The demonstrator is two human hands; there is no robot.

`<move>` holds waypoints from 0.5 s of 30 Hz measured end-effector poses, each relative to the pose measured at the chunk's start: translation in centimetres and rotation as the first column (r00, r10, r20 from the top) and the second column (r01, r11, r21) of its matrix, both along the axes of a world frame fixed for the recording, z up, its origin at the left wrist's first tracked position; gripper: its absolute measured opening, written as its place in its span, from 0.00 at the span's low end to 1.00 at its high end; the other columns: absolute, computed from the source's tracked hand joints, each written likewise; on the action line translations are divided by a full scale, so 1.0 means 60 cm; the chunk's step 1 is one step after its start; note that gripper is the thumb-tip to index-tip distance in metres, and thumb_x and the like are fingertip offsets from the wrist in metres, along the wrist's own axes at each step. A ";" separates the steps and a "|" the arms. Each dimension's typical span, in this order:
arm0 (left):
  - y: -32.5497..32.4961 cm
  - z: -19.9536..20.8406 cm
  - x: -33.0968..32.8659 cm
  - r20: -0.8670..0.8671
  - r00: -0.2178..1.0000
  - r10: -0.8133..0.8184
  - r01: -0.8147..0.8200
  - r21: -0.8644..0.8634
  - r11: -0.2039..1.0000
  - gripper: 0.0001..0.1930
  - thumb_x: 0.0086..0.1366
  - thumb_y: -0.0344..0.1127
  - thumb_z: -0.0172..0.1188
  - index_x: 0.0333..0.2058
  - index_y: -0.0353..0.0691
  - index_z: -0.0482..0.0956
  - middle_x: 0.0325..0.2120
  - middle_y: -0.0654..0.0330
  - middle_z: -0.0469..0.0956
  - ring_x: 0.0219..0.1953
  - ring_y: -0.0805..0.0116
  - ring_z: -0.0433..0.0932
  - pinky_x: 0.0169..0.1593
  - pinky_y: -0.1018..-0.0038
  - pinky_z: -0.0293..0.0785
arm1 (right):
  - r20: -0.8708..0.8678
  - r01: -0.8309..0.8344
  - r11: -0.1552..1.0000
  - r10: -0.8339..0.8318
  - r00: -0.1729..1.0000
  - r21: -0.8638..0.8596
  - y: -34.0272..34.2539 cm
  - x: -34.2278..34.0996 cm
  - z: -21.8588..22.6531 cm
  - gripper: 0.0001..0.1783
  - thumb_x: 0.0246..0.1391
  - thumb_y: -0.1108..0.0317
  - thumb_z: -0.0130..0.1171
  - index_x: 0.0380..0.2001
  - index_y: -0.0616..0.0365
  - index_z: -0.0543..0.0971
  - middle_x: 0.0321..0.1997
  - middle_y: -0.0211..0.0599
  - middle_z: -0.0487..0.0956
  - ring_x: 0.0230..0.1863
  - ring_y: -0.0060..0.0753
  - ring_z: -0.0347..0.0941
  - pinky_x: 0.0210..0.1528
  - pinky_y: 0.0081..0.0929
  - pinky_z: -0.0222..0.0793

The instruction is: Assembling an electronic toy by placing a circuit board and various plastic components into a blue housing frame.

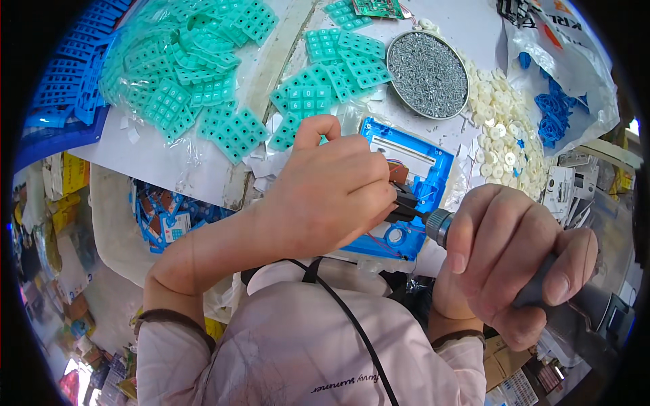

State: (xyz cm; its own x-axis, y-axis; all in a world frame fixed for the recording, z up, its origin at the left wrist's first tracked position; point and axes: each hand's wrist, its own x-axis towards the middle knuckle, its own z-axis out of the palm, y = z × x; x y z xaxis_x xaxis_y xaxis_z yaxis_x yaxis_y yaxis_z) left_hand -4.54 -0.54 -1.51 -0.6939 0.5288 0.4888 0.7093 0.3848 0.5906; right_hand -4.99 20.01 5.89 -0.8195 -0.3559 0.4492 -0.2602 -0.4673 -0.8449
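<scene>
My right hand (504, 260) is wrapped round a dark electric screwdriver (582, 308). Its grey metal collar (440, 226) and thin bit point left, to a black plastic part (405, 203). At that part my left hand (335, 193) is closed, the fingers curled against it and the fingertips partly hidden. Beneath both lies a blue plastic housing (440, 166) with thin red wires and a brown piece (398, 172) inside. The left hand covers the housing's left side. Whether the bit sits in a screw cannot be made out.
Teal rubber keypads (196, 61) are piled at the far left and middle. A round tin of small screws (428, 74) stands beyond the housing. Cream discs (504, 135) lie right, near a plastic bag with blue pieces (558, 111). A white bin (115, 223) holds blue parts at left.
</scene>
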 end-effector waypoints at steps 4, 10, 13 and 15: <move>-0.009 0.007 0.020 0.111 0.981 0.162 -0.160 -0.030 0.987 0.28 0.44 0.41 0.80 0.45 0.49 0.77 0.40 0.66 0.78 0.39 0.64 0.75 0.47 0.58 0.56 | 0.017 0.040 0.998 -0.041 0.999 0.045 0.007 0.002 -0.003 0.16 0.57 0.59 0.72 0.44 0.40 0.75 0.21 0.17 0.76 0.21 0.14 0.68 0.32 0.19 0.74; -0.017 -0.038 0.068 0.099 0.967 0.235 -0.220 -0.146 0.965 0.32 0.43 0.48 0.80 0.48 0.51 0.76 0.41 0.66 0.76 0.40 0.63 0.73 0.47 0.58 0.54 | 0.029 0.047 0.991 -0.051 0.998 0.128 0.005 0.002 -0.016 0.17 0.62 0.56 0.67 0.47 0.43 0.71 0.22 0.20 0.72 0.23 0.21 0.66 0.33 0.26 0.69; -0.011 -0.045 0.065 0.074 0.967 0.245 -0.226 -0.196 0.954 0.29 0.43 0.49 0.78 0.45 0.53 0.79 0.42 0.70 0.76 0.44 0.68 0.73 0.52 0.55 0.54 | 0.023 0.039 0.990 -0.042 0.999 0.136 -0.004 0.002 -0.028 0.18 0.61 0.57 0.67 0.47 0.44 0.70 0.22 0.22 0.72 0.23 0.24 0.67 0.33 0.29 0.69; -0.012 -0.046 0.061 0.081 0.971 0.227 -0.208 -0.191 0.959 0.28 0.43 0.48 0.77 0.44 0.53 0.80 0.42 0.71 0.76 0.43 0.68 0.73 0.52 0.55 0.54 | 0.034 0.051 0.988 -0.056 0.998 0.147 -0.009 0.006 -0.029 0.19 0.61 0.57 0.68 0.46 0.45 0.70 0.22 0.22 0.72 0.23 0.24 0.67 0.32 0.30 0.69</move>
State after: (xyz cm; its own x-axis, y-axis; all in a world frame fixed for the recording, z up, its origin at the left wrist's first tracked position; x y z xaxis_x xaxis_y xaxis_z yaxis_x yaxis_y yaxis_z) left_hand -0.86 -1.23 -4.28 -0.8427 0.4320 0.3212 0.5368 0.6294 0.5619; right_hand -4.65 19.50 4.17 -0.8544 -0.3707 0.3641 -0.2483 -0.3242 -0.9128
